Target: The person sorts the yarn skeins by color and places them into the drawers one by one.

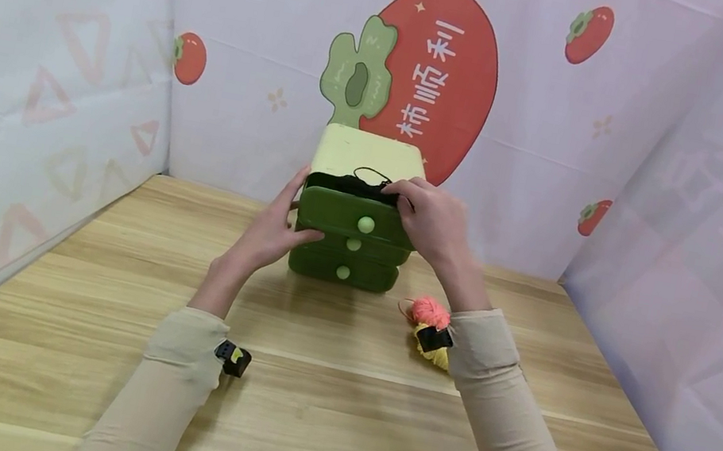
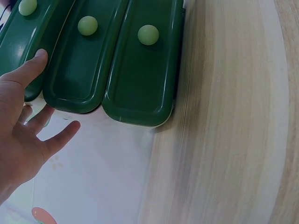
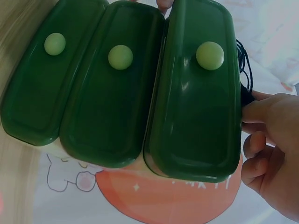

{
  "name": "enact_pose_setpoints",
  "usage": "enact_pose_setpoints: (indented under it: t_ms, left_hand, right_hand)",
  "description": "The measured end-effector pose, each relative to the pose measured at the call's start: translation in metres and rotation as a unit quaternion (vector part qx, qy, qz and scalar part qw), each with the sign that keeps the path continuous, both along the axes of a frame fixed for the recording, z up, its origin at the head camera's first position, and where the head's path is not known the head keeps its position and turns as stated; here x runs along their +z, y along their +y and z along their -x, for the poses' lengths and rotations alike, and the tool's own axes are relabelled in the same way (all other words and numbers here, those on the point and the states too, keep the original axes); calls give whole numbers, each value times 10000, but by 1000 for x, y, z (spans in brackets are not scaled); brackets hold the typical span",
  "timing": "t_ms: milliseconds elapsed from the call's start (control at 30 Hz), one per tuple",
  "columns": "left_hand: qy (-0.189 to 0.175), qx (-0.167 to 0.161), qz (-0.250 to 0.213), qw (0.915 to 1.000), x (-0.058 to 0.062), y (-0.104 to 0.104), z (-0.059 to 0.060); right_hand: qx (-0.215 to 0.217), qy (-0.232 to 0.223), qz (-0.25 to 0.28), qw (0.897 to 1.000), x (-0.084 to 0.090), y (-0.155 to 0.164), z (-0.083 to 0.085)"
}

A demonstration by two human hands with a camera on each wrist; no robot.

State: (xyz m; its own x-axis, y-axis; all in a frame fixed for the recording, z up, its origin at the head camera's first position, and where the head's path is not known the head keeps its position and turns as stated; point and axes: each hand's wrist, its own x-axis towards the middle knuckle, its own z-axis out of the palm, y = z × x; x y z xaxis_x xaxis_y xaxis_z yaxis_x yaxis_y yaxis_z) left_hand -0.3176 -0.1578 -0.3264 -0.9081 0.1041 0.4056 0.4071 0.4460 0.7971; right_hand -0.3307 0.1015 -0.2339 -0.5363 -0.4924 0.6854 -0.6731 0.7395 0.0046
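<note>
A small cabinet with a pale yellow-green top and three dark green drawers stands on the table. Its top drawer is pulled partly out, and a black soft-looking thing with a thin cord shows along the opening. My right hand pinches this black thing between thumb and finger at the drawer's right upper edge; its loops of cord stick up in the right wrist view. At the cabinet's left side, my left hand touches the drawers with fingers stretched out and spread, the thumb against the top drawer's front.
To the right of the cabinet, a pink ball of yarn and a yellow ball of yarn lie on the wooden table, partly behind the right sleeve. Printed cloth walls enclose the back and sides.
</note>
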Motion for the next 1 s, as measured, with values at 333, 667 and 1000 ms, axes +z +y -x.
enact_pose_setpoints:
  t_ms: [333, 667, 1000]
  left_hand:
    - [-86, -32, -73, 9999, -1, -1, 2]
    - [-95, -6, -15, 10000, -1, 1, 2]
    - [-109, -42, -124, 9999, -1, 0, 3]
  right_hand:
    - [321, -319, 56, 9990, -4, -5, -5]
    - [331, -317, 272, 9986, -9, 6, -7]
    - [24, -433, 690, 9967, -12, 20, -6]
